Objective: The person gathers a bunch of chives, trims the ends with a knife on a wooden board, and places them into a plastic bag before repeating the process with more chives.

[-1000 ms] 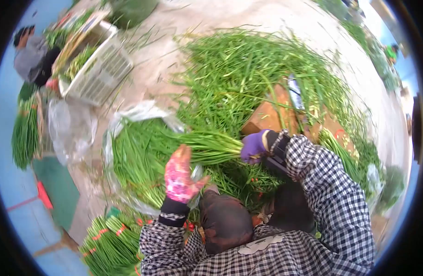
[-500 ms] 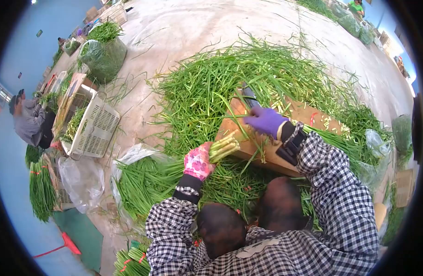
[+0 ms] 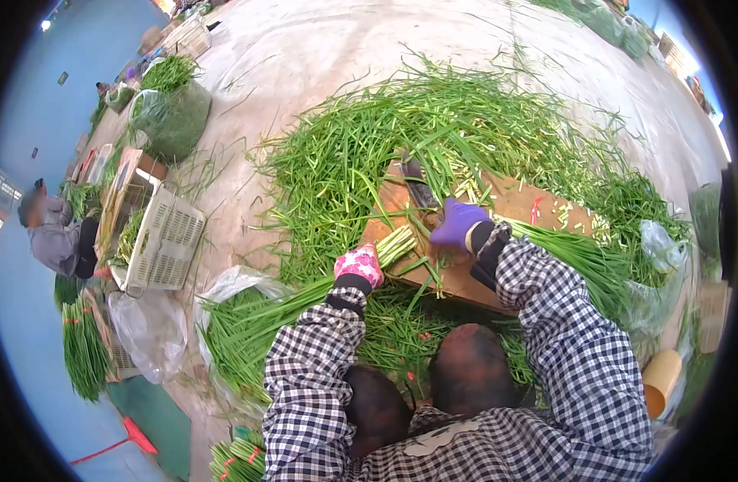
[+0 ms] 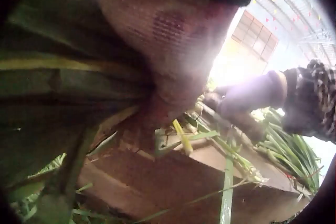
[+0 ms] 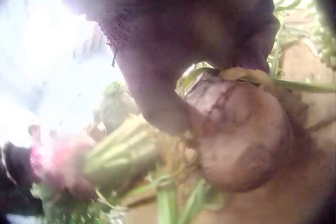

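The left hand, in a pink patterned glove, grips a bundle of green stalks; their pale ends lie over the left part of a brown board, and the leaves trail left. In a purple glove, the right hand is at the near end of a dark-bladed knife, just right of the stalk ends. The right wrist view shows the purple-gloved hand curled round a thick, rounded handle. Stalks fan out beside the left hand in the left wrist view.
Cut leaves are heaped behind the board. Another bunch lies at its right. A plastic-lined pile of greens is at the left, with a white crate and a seated person beyond. Banded bunches lie at front left.
The right hand let go of the stalks and moved to the knife on the board. The left hand, open at first, took hold of the bundle and moved right with it, to the board's edge.
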The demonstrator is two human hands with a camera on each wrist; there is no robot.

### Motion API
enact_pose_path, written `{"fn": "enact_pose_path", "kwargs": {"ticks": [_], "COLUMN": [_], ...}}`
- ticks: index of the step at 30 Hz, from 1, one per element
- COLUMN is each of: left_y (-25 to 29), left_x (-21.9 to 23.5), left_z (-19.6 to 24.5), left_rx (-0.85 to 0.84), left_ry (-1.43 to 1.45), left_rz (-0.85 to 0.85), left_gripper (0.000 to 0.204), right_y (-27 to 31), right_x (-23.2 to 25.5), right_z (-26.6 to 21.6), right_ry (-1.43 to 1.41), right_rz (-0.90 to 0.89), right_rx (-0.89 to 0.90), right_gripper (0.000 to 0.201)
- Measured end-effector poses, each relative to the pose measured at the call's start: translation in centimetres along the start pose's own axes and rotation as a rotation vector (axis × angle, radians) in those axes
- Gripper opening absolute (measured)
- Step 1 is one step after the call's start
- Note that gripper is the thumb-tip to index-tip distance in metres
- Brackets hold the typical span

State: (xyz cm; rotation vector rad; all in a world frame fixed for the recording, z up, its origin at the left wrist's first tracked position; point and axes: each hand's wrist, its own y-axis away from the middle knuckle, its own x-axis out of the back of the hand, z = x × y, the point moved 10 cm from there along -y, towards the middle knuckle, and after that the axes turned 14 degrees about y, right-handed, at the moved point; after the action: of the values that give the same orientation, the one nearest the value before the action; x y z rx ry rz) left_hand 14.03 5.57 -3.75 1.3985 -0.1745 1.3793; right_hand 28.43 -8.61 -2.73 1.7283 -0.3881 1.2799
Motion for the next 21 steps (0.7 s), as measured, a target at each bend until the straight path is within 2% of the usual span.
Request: {"fn": "enact_pose_path", "kwargs": {"ticks": [1,3,4,6,7,8,10,12,14,17,21], "left_y": [-0.3,-0.9,-1.0,-0.9,-1.2,-1.2,-1.2,-0.8,-0.1,-0.5,-0.6], "left_x": [-0.4,-1.1,-1.2,-1.3,-1.6,-1.8,-1.9,-1.8,-1.2,-1.5,-1.5], "left_z": [-0.4,-0.9,-0.8,-1.0,-1.3,-1.4,-1.5,-1.5,-1.1,-1.6,-1.5], "left_rx": [0.024,0.063,0.064,0.113,0.127,0.129,0.12,0.128,0.107,0.09,0.09], "left_ry": [0.027,0.063,0.072,0.071,0.077,0.087,0.1,0.109,0.086,0.098,0.121], "left_rz": [0.005,0.02,0.017,0.011,0.009,0.017,0.05,0.035,0.086,0.128,0.116], "left_gripper": [0.042,0.04,0.04,0.043,0.047,0.047,0.048,0.049,0.037,0.033,0.036], "right_y": [-1.8,0.9,0.9,0.6,0.2,0.9,3.4,6.1,7.9,9.7,10.9], "right_x": [-1.7,0.5,0.4,1.4,1.2,1.4,2.8,2.8,1.3,-1.1,-1.1], "right_z": [-0.1,-0.5,-0.5,-0.7,-0.6,-0.7,-1.8,-2.7,-3.3,-3.7,-3.3], "right_ry": [-0.026,-0.422,-0.414,-0.512,-0.417,-0.408,-0.335,-0.326,-0.301,-0.225,-0.183], "right_rz": [0.024,-0.03,-0.034,0.156,0.274,0.277,0.394,0.329,0.26,0.225,0.227], "right_rx": [0.102,0.052,0.053,0.132,0.157,0.165,0.292,0.318,0.379,0.411,0.389], "right_gripper": [0.059,0.057,0.057,0.049,0.037,0.037,0.03,0.029,0.034,0.032,0.031]}}
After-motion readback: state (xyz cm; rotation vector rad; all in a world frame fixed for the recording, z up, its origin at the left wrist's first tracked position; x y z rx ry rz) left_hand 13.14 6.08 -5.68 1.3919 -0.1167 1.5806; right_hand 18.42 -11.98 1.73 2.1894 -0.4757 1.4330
